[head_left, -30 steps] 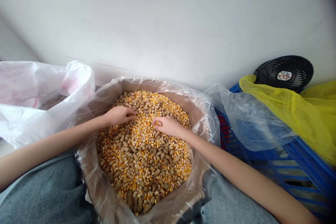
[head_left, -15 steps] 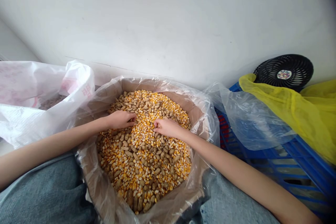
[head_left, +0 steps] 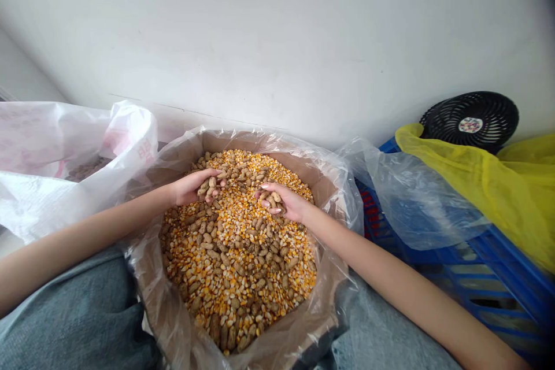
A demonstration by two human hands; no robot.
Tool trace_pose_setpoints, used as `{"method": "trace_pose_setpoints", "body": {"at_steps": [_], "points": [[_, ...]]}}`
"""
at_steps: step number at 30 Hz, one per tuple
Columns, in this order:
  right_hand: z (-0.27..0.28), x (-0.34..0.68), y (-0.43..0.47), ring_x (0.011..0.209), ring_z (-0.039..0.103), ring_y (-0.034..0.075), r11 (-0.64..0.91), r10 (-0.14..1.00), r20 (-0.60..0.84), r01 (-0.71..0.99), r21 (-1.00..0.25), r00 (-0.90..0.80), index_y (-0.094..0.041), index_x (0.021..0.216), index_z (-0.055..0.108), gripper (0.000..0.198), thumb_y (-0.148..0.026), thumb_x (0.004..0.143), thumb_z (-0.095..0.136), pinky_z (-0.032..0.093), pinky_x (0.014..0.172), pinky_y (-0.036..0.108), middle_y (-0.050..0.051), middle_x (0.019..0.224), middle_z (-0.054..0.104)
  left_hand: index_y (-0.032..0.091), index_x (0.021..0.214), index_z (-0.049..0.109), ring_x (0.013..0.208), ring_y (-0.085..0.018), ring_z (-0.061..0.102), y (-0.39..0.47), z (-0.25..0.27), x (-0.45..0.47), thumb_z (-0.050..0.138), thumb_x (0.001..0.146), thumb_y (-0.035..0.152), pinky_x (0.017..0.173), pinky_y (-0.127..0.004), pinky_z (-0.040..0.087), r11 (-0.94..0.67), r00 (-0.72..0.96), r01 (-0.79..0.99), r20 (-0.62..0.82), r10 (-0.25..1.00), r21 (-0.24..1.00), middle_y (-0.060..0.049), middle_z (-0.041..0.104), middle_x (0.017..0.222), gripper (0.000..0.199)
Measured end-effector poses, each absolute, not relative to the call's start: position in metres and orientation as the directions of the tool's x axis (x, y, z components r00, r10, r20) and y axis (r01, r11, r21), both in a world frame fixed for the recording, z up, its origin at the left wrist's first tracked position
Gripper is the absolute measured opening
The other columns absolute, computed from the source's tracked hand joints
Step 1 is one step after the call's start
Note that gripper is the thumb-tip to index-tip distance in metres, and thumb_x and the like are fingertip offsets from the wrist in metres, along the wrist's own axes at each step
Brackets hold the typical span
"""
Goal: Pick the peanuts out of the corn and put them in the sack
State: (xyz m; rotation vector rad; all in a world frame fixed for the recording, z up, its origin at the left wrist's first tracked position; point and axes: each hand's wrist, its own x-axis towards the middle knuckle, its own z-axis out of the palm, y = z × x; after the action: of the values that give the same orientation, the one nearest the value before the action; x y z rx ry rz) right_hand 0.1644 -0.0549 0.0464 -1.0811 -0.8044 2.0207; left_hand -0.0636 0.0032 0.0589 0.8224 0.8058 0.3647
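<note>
A cardboard box (head_left: 332, 188) with a clear plastic liner (head_left: 150, 295) stands between my knees. Loose corn kernels (head_left: 238, 214) fill it, with unshelled peanuts (head_left: 262, 257) scattered among them. My left hand (head_left: 193, 186), turned palm inward, cradles several peanuts (head_left: 209, 186) over the left part of the box. Opposite it, my right hand (head_left: 287, 201) curls around several peanuts (head_left: 272, 199). Both hands are just above the corn, a short gap apart.
To the left stands a white woven sack (head_left: 87, 202) with small dark pieces inside. On the right are a blue plastic crate (head_left: 498, 254), a clear plastic bag (head_left: 425, 202), yellow mesh (head_left: 468, 179) and a black fan (head_left: 472, 118). Behind the box rises a white wall (head_left: 269, 40).
Both hands have turned palms inward and lifted slightly from the corn. Peanuts now show in each hand, where before the fingers were down at the surface.
</note>
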Motion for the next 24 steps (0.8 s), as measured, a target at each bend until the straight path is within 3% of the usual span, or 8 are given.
{"method": "trace_pose_setpoints", "body": {"at_steps": [5,11,16,20,24], "points": [[0.0466,0.1676,-0.0539,0.047,0.043,0.004,-0.573,0.801,-0.376,-0.412,-0.709,-0.467,-0.018,0.074,0.045,0.012,-0.018,0.064,0.052,0.022,0.031,0.009,-0.001,0.067,0.054,0.014,0.072,0.051,0.046,-0.004,0.040,0.0045,0.0607,-0.0651,0.046,0.071,0.022,0.033,-0.015,0.030,0.669,0.631,-0.121,-0.464,0.622,0.733,0.000,0.052,0.071,0.010],[0.0473,0.1672,-0.0548,0.051,0.048,0.006,-0.580,0.793,-0.362,-0.428,-0.693,-0.490,-0.017,0.085,0.051,0.020,-0.018,0.065,0.046,0.029,0.033,0.011,-0.001,0.064,0.053,0.016,0.071,0.047,0.046,-0.004,0.041,0.0040,0.0629,-0.0642,0.048,0.068,0.017,0.033,-0.014,0.030,0.682,0.659,-0.174,-0.430,0.617,0.711,0.002,0.048,0.066,0.003],[0.0473,0.1678,-0.0534,0.056,0.054,0.009,-0.579,0.812,-0.432,-0.446,-0.683,-0.393,-0.017,0.074,0.051,0.011,-0.023,0.067,0.047,0.032,0.033,0.012,-0.001,0.066,0.054,0.019,0.091,0.049,0.045,-0.005,0.043,0.0050,0.0633,-0.0648,0.046,0.070,0.016,0.031,-0.013,0.030,0.699,0.683,-0.212,-0.407,0.606,0.683,0.002,0.048,0.066,0.021],[0.0463,0.1664,-0.0512,0.051,0.053,0.008,-0.583,0.811,-0.457,-0.435,-0.686,-0.365,-0.016,0.068,0.049,0.017,-0.032,0.069,0.051,0.028,0.029,0.011,-0.002,0.063,0.054,0.015,0.079,0.050,0.044,-0.006,0.045,0.0068,0.0616,-0.0653,0.046,0.073,0.020,0.029,-0.013,0.032,0.738,0.686,-0.216,-0.438,0.581,0.640,0.000,0.051,0.065,0.009],[0.0441,0.1646,-0.0509,0.045,0.048,0.005,-0.582,0.810,-0.446,-0.420,-0.696,-0.381,-0.015,0.063,0.046,0.023,-0.035,0.067,0.057,0.023,0.026,0.010,-0.002,0.062,0.053,0.014,0.073,0.048,0.045,-0.008,0.048,0.0086,0.0588,-0.0657,0.046,0.074,0.029,0.027,-0.015,0.034,0.743,0.660,-0.207,-0.469,0.586,0.637,-0.004,0.055,0.071,0.016]]}}
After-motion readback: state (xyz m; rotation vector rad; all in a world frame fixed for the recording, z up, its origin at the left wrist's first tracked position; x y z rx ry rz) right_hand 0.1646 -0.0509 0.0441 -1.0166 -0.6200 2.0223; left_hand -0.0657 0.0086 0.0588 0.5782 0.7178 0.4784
